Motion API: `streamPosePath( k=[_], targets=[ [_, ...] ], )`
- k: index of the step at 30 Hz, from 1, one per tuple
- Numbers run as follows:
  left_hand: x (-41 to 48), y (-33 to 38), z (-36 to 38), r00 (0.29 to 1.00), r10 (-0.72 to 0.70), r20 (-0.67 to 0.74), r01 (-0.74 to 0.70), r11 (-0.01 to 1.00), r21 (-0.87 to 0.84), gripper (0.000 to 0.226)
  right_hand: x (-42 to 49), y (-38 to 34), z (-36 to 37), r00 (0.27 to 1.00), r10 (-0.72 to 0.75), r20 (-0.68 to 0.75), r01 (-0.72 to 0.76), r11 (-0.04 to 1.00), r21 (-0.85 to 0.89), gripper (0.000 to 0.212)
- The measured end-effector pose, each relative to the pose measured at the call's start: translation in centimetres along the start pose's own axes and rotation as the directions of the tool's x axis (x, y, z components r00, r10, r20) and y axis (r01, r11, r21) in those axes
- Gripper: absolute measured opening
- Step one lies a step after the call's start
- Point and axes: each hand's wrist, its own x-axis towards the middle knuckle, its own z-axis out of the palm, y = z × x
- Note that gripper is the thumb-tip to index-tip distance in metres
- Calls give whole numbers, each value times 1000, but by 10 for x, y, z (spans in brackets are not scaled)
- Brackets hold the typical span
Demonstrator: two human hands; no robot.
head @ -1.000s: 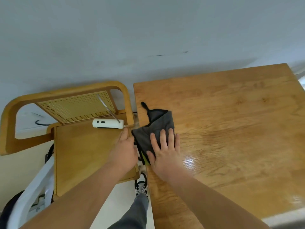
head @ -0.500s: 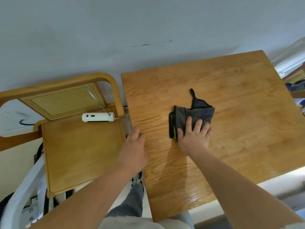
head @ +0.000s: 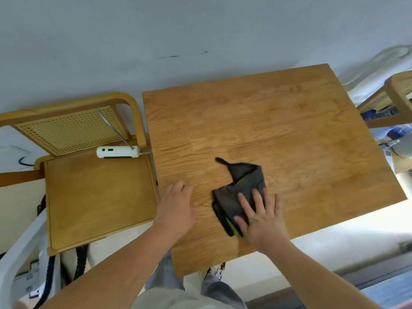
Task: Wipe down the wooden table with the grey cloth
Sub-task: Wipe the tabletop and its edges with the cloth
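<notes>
The cloth (head: 242, 184), grey with a black border and a slip of green at its folds, lies bunched on the tabletop (head: 289, 130), a little left of the middle and closer to the near edge than to the far one. A thin black loop trails from its far corner toward the left. The right grip (head: 265, 221) lies on the cloth's near right part, palm down. Its fingers are straight and spread wide, pressing rather than pinching.

The left grip (head: 176, 208) is flat and wide as well, with nothing in it. It sits over the bare wood just inside the left edge, apart from the cloth. It is blurred, so I cannot tell whether it presses down.

Beyond the cloth the whole far half of the tabletop is bare wood, and a broad bare stretch runs out to the right edge. The far edge stands close to the pale wall (head: 178, 30).

A wooden chair (head: 98, 197) with a cane back stands just beside the left edge. On the back of its seat lies a white gadget (head: 118, 152), with a thin metal rod (head: 113, 128) slanting up against the cane. A second chair (head: 399, 94) shows past the far right corner.
</notes>
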Motion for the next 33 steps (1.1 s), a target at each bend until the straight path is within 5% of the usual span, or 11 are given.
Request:
streamPosePath(
  k=[3,6,10,14,20,24,29,33],
  targets=[
    [-21,18,19,1000,-13,19,13,1000,-5,36,2,28,-11,953,280,119,-291,953,85,74],
    [-42,38,35,1000,-22,6,22,1000,-17,39,-7,3,-5,928,344,144,-367,909,197,75],
    [-60,57,45,999,-39,-7,39,998,-40,34,-41,-36,31,999,41,25,-45,978,204,73],
    [-61,68,51,998,-54,-37,53,998,-25,25,-51,17,46,974,-217,-60,221,973,65,66],
    [-57,99,65,1000,-27,7,27,1000,-9,45,-30,118,22,967,248,66,-253,964,79,71],
    [-55,111,67,1000,-19,18,19,1000,-23,47,-30,93,16,923,368,108,-382,909,165,75],
    [-35,113,61,999,-26,40,27,1000,-8,39,-37,8,33,995,94,43,-101,967,232,78],
    [-12,112,55,999,-4,54,4,1000,-4,37,-30,34,46,995,-101,-17,102,983,154,71]
  ],
)
